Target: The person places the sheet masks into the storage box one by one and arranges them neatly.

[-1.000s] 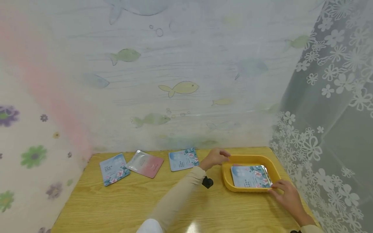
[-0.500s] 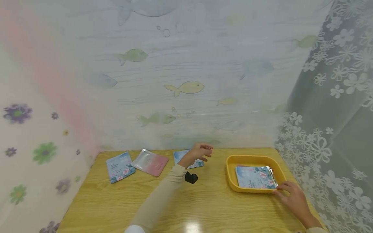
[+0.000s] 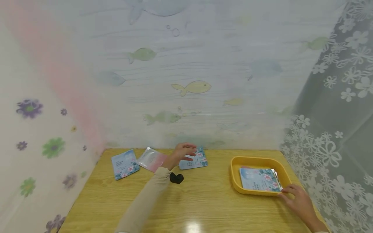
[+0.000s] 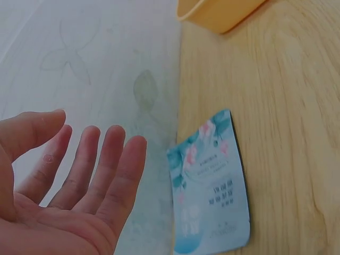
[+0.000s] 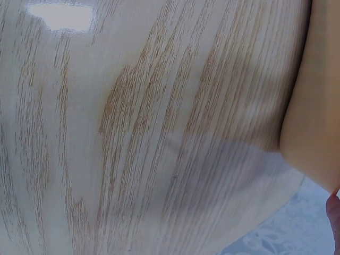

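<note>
Packet point(image 3: 201, 158), blue, lies just below mid-frame. My left hand point(image 3: 181, 154), relaxed and empty, has moved from the yellow tray point(image 3: 253, 192) towards it, apparently bringing it within reach; my right hand point(image 3: 300, 201) pinches the tray's rim, lower right.

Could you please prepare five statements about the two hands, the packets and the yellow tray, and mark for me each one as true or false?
1. The right hand grips the rim of the yellow tray. True.
2. The left hand pinches a packet. False: it holds nothing.
3. A flowered packet lies inside the yellow tray. True.
4. The yellow tray stands near the left end of the table. False: it is on the right side.
5. The pink-and-silver packet lies inside the yellow tray. False: it lies on the table.
</note>
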Available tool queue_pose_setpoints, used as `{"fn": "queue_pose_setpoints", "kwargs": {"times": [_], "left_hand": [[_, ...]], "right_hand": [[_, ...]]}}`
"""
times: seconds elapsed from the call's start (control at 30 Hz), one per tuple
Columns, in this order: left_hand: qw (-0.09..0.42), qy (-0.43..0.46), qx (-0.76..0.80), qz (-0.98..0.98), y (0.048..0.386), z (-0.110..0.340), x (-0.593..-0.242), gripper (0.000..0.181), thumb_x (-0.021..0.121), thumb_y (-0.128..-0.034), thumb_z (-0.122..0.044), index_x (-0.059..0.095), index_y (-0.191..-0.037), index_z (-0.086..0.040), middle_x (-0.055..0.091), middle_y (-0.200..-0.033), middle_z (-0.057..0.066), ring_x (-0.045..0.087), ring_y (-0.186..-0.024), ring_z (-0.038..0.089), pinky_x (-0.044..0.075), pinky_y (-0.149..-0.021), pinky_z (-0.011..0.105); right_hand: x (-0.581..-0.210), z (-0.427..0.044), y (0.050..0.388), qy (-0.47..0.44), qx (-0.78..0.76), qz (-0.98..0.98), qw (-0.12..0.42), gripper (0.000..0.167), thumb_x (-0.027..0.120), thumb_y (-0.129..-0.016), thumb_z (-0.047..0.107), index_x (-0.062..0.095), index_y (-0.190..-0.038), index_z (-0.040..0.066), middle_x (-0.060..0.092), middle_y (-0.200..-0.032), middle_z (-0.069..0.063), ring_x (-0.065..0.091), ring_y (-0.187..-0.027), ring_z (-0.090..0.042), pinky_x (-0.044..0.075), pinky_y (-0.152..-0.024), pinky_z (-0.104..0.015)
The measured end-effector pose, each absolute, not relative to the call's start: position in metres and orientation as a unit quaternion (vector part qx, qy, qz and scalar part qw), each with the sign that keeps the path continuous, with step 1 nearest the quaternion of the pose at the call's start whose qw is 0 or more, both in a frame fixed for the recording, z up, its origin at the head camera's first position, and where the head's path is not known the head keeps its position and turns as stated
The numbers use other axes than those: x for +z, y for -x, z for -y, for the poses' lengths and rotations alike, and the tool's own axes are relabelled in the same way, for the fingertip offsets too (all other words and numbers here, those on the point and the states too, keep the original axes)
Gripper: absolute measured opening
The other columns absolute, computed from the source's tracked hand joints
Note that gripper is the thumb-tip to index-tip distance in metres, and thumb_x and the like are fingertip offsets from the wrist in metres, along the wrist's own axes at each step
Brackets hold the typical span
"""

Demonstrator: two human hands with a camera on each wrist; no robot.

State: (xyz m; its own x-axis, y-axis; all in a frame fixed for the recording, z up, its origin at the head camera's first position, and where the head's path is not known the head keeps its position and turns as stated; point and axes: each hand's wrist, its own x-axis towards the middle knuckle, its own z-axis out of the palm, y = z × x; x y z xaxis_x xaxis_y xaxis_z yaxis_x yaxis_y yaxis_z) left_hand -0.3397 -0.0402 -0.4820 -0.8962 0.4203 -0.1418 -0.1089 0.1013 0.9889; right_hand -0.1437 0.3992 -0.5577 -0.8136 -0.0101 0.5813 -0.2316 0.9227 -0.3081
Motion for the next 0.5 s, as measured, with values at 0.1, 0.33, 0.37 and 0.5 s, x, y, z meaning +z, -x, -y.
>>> {"fn": "queue_pose_setpoints", "kwargs": {"times": [0.1, 0.33, 0.37, 0.5], "left_hand": [[0.2, -0.09, 0.668, -0.711, 0.34, 0.051, -0.487, 0.029, 0.06, -0.0931, -0.014, 0.061, -0.12, -0.002, 0.061, -0.117, 0.015, 0.055, -0.109, 0.044, 0.052, -0.087, 0.052], [0.187, -0.075, 0.678, -0.707, 0.345, 0.072, -0.5, 0.03, 0.061, -0.0925, -0.013, 0.06, -0.12, 0.0, 0.06, -0.119, 0.019, 0.055, -0.109, 0.044, 0.054, -0.083, 0.047], [0.187, -0.071, 0.682, -0.704, 0.345, 0.074, -0.501, 0.03, 0.06, -0.0924, -0.012, 0.059, -0.12, 0.001, 0.059, -0.12, 0.02, 0.055, -0.109, 0.044, 0.053, -0.085, 0.049], [0.191, -0.058, 0.684, -0.701, 0.347, 0.082, -0.509, 0.032, 0.059, -0.0928, -0.011, 0.058, -0.122, 0.003, 0.055, -0.124, 0.024, 0.055, -0.11, 0.043, 0.049, -0.091, 0.053]], "right_hand": [[-0.558, -0.399, 0.143, -0.063, 0.182, 0.934, 0.301, 0.024, 0.088, -0.053, 0.008, 0.07, -0.066, 0.014, 0.059, -0.073, 0.003, 0.054, -0.07, -0.022, 0.047, -0.061, -0.037], [-0.556, -0.397, 0.145, -0.063, 0.187, 0.929, 0.312, 0.025, 0.088, -0.051, 0.006, 0.069, -0.066, 0.014, 0.059, -0.072, 0.004, 0.053, -0.069, -0.019, 0.041, -0.063, -0.024], [-0.555, -0.396, 0.145, -0.064, 0.188, 0.929, 0.313, 0.025, 0.088, -0.051, 0.006, 0.069, -0.066, 0.014, 0.059, -0.071, 0.004, 0.052, -0.069, -0.018, 0.041, -0.063, -0.023], [-0.556, -0.395, 0.146, -0.064, 0.192, 0.927, 0.316, 0.026, 0.088, -0.05, 0.005, 0.069, -0.065, 0.014, 0.058, -0.071, 0.005, 0.051, -0.068, -0.013, 0.039, -0.061, -0.019]]}}
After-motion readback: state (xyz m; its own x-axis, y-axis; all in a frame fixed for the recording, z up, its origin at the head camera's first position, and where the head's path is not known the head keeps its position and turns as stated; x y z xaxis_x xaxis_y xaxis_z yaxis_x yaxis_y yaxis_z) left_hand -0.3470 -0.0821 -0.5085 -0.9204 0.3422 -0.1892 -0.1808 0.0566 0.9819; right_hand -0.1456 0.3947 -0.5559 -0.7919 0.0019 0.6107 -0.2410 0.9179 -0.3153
